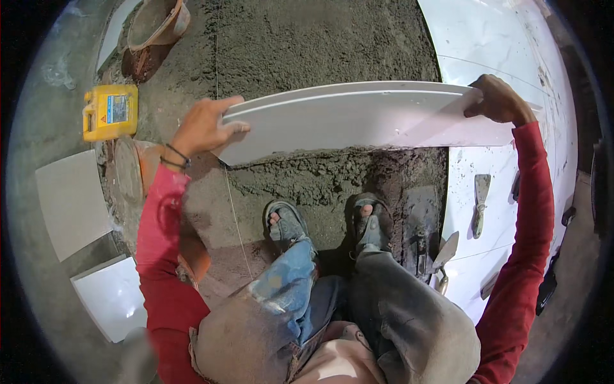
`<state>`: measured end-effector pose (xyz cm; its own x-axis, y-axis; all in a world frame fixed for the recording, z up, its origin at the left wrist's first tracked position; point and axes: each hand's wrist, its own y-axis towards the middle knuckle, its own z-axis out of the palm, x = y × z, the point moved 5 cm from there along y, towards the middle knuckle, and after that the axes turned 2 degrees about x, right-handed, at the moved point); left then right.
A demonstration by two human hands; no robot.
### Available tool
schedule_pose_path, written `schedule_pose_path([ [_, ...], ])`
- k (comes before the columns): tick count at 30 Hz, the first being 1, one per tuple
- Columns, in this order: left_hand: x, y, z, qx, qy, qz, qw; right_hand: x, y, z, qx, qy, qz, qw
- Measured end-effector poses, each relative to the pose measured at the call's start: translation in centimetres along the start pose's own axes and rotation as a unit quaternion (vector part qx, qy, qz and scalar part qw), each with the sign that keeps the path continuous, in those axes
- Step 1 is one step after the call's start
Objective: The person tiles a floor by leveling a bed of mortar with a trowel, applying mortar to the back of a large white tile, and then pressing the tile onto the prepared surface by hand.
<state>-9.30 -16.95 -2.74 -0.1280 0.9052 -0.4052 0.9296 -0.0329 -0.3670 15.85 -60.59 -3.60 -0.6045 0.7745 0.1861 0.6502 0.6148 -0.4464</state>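
A large white tile [358, 125] is held crosswise on its edge above the grey mortar bed [300, 38], its lower side at or just over a ridge of rough mortar. My left hand [211, 125] grips its left end, thumb and fingers around the top edge. At the other end my right hand [495, 99] is closed on the top edge, near the laid white tiles. A thin string line [233, 211] runs lengthwise past the tile's left end.
At left: yellow jug [123, 112], buckets [157, 25], loose tiles [70, 205]. At right, laid tiles [470, 38] carry a scraper [481, 201]; a trowel [444, 262] lies at their edge beside a flat float [419, 224]. My sandalled feet [281, 224] rest on the grey floor between.
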Motion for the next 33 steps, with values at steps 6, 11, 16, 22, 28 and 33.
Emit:
schedule_pose_path([
  [6,1.1,3.2,-1.5,-0.034,0.027,0.029,0.999,-1.5,3.4,-1.2,-0.018,0.004,-0.014,1.000],
  [11,1.6,4.1,-3.3,-0.078,0.043,0.029,0.996,-0.9,5.4,-2.5,0.029,-0.020,0.044,0.998],
  [16,0.2,2.8,-6.4,-0.118,0.103,-0.033,0.987,-1.1,2.4,-5.1,-0.108,0.015,-0.005,0.994],
  [22,-1.4,0.8,-4.2,-0.174,0.162,0.085,0.968,-3.0,0.1,-0.9,-0.192,-0.057,-0.034,0.979],
  [28,-3.2,-7.9,6.0,-0.080,0.174,0.027,0.981,2.5,-7.8,7.0,-0.217,-0.048,-0.071,0.972],
  [33,-5.8,-9.1,2.7,-0.097,0.133,0.066,0.984,3.6,-10.7,3.0,-0.152,-0.009,-0.040,0.987],
])
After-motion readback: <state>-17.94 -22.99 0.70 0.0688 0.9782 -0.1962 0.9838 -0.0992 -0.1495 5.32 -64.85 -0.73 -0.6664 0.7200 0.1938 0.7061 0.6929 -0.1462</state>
